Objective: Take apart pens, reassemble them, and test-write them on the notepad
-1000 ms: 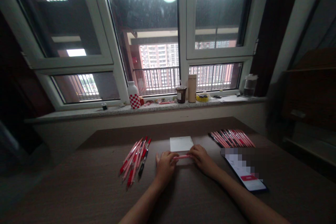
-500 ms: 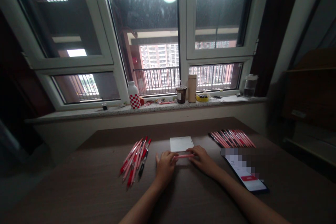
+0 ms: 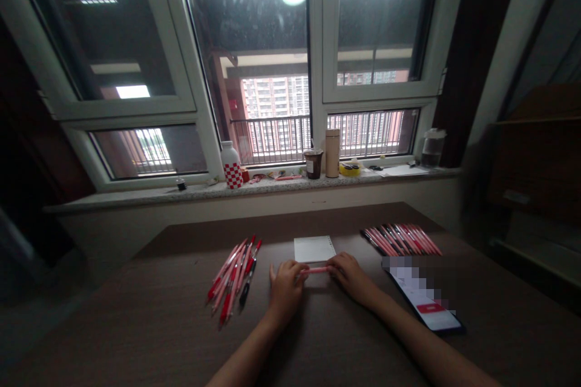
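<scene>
Between my two hands lies a pink pen (image 3: 316, 269), held level near the front edge of a white sheet of paper (image 3: 313, 249). My left hand (image 3: 287, 285) pinches the pen's left end, its thumb side hidden from me in part. The fingers of my right hand (image 3: 350, 275) are closed on the right end. To the left is a loose pile of pink, red and black pens (image 3: 233, 278). Farther right, a row of similar pens (image 3: 402, 239) lies side by side on the brown table (image 3: 172, 326).
A phone (image 3: 438, 317) with a lit, partly blurred screen lies beside my right forearm. On the windowsill behind the table stand a checked bottle (image 3: 233, 172), a brown cup (image 3: 313, 164), a tan flask (image 3: 332, 154), yellow tape (image 3: 350, 170) and a clear jug (image 3: 433, 148).
My right hand's fingers have shifted very slightly at the pen's right end. The left hand, the pens and the paper look the same.
</scene>
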The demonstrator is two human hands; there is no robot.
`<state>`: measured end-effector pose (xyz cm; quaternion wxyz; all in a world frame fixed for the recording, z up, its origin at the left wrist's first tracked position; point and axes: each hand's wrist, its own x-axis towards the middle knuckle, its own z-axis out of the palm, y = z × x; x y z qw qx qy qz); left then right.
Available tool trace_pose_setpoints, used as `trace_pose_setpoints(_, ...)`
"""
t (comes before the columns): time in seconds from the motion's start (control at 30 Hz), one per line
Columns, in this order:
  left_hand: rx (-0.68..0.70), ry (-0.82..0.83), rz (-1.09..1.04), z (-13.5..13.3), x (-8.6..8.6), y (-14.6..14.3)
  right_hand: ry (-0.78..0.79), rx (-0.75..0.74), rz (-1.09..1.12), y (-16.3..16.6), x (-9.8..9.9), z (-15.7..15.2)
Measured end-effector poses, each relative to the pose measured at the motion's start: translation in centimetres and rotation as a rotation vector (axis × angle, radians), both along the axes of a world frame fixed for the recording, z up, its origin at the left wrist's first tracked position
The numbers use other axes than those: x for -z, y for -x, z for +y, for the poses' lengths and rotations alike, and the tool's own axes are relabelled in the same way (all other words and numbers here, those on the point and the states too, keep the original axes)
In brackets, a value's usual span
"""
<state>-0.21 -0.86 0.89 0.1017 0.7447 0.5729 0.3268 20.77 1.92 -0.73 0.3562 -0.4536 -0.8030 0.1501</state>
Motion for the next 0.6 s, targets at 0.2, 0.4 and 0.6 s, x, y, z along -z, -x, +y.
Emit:
trace_pose_setpoints(0.2, -0.003, -0.006, -0.017, 0.04, 0.15, -0.06, 0.002, -0.01, 0.043, -0.17, 0.27, -0.11)
trace_pose_setpoints(0.4, -0.002, 0.011, -0.019, -0.05, -0.09, -0.11, -0.006, 0.011, -0.001, -0.32, 0.32, -0.03)
trace_pose_setpoints(0.6, 0.014, 0.024, -0.022, -0.25, -0.51, -0.08, -0.054, -0.001, -0.047, -0.28, 0.38, 0.13)
